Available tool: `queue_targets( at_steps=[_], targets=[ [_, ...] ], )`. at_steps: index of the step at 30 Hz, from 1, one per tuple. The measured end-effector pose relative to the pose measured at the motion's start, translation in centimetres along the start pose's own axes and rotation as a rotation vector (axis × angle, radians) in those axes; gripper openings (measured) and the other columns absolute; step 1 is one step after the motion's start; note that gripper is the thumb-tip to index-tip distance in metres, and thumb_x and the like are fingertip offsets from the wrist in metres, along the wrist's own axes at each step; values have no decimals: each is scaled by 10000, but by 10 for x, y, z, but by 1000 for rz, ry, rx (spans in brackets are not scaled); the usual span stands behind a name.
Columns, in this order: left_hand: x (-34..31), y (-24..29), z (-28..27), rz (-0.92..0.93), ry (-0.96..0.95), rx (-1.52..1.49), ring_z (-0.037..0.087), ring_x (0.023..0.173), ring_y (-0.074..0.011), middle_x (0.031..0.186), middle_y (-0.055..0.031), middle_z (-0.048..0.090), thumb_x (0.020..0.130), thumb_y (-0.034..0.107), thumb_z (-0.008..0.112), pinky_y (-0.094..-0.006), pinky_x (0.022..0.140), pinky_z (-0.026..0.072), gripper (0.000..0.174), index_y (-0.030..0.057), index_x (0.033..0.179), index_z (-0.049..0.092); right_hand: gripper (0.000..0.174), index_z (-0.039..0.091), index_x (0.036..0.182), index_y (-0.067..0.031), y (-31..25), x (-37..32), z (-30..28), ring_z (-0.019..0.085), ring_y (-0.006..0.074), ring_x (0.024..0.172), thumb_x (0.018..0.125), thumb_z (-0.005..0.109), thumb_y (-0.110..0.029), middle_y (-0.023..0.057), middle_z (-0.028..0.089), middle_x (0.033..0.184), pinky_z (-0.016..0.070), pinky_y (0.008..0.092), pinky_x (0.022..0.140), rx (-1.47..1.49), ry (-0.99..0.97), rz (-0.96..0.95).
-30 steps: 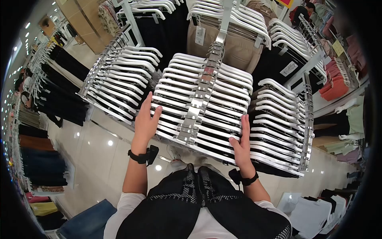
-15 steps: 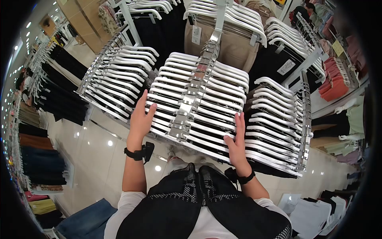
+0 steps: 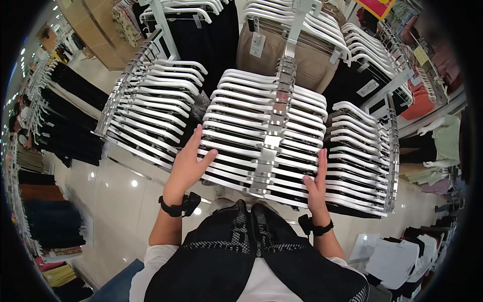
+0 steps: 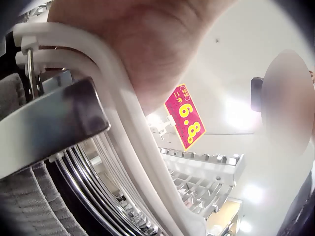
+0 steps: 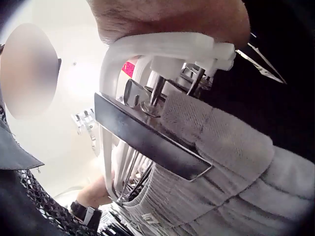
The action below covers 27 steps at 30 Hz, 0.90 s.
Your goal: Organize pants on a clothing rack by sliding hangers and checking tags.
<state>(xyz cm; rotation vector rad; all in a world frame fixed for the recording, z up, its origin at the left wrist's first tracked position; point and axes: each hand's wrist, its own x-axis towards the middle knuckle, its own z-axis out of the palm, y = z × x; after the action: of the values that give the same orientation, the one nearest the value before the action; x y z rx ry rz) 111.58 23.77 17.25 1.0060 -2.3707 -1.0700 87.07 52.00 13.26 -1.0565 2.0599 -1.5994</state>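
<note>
A central row of white hangers (image 3: 234,137) hangs along a metal rail (image 3: 271,142) with ring-like hooks. My left hand (image 3: 186,170) lies along the row's left ends, fingers extended and thumb apart. Against the right ends rests my right hand (image 3: 317,190), its fingers also straight. In the left wrist view, the palm (image 4: 147,44) lies over the curved hanger ends (image 4: 130,118). Below my hand in the right wrist view, a metal clip (image 5: 147,135) holds a grey garment (image 5: 221,142) with a gathered waistband. The garments' lower parts are hidden beneath the hangers.
Parallel hanger rows stand left (image 3: 156,100) and right (image 3: 357,156). Behind are beige trousers (image 3: 309,65) with a tag. Dark trousers (image 3: 75,95) hang at far left, a mannequin (image 3: 445,143) stands at right, and shiny floor (image 3: 115,211) shows at lower left.
The near end of the central row shifted slightly left, then swung right and closer to my body. Both hands moved along with it, staying at its two sides.
</note>
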Motion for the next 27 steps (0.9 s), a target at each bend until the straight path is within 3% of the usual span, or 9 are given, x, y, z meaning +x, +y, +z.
queue_targets(
  at_steps=[4, 5, 8, 9, 13, 20, 21, 27],
  targets=[
    [7, -14, -13, 54, -156, -49, 482, 1424, -358, 1554, -267, 455, 963, 317, 693, -375, 1134, 395, 826, 5, 1604, 277, 822, 148, 1638, -6, 3, 1, 4, 39, 320, 1597, 977, 553, -279, 202, 53, 1721, 52, 428, 1273, -51, 23, 28],
    [10, -16, -17, 52, -222, -77, 381, 1491, -373, 1618, -274, 348, 967, 315, 683, -390, 1185, 333, 868, -12, 1616, 208, 819, 132, 1641, -9, 2, 1, 6, 37, 317, 1597, 983, 548, -266, 197, 45, 1723, 50, 425, 1273, -57, 30, 49],
    [14, -33, -14, 176, -238, -103, 246, 1551, -379, 1666, -279, 226, 964, 321, 684, -406, 1235, 244, 932, -29, 1623, 125, 766, 107, 1645, -20, -2, 0, 5, 26, 299, 1599, 1011, 499, -193, 177, 30, 1730, 43, 407, 1272, -61, 23, 103],
    [16, -32, -17, 185, -302, -124, 129, 1577, -395, 1687, -295, 100, 958, 331, 689, -423, 1260, 174, 1007, -39, 1622, 28, 748, 109, 1646, -21, -10, 0, 4, 30, 293, 1600, 1016, 483, -176, 171, 40, 1731, 45, 401, 1272, -102, 6, 121],
    [20, -49, -8, 308, -301, -105, 27, 1575, -445, 1683, -318, -40, 954, 337, 689, -460, 1267, 143, 1080, -33, 1611, -85, 708, 130, 1647, -27, -24, -2, 5, 96, 251, 1594, 1023, 450, -120, 138, 133, 1726, 70, 356, 1268, -52, 15, 199],
    [28, -56, -6, 404, -303, -85, 28, 1560, -495, 1651, -383, -12, 957, 366, 674, -489, 1261, 149, 1074, -98, 1586, -63, 655, 202, 1638, -27, -28, -6, 13, 173, 221, 1578, 1037, 442, -131, 108, 207, 1714, 128, 336, 1259, -25, 121, 243],
    [30, -55, -7, 428, -292, -55, 69, 1547, -520, 1630, -411, 46, 967, 387, 655, -499, 1254, 176, 1042, -140, 1570, -12, 652, 203, 1639, -32, -29, -5, 15, 175, 220, 1577, 1043, 445, -142, 106, 210, 1713, 131, 336, 1258, -44, 134, 256],
    [31, -50, -12, 420, -284, -8, 142, 1520, -552, 1593, -441, 138, 981, 425, 624, -519, 1233, 234, 996, -172, 1550, 66, 646, 217, 1649, -81, -26, -9, 19, 187, 212, 1571, 1047, 424, -190, 79, 234, 1707, 127, 351, 1259, -63, 179, 274]
  ],
)
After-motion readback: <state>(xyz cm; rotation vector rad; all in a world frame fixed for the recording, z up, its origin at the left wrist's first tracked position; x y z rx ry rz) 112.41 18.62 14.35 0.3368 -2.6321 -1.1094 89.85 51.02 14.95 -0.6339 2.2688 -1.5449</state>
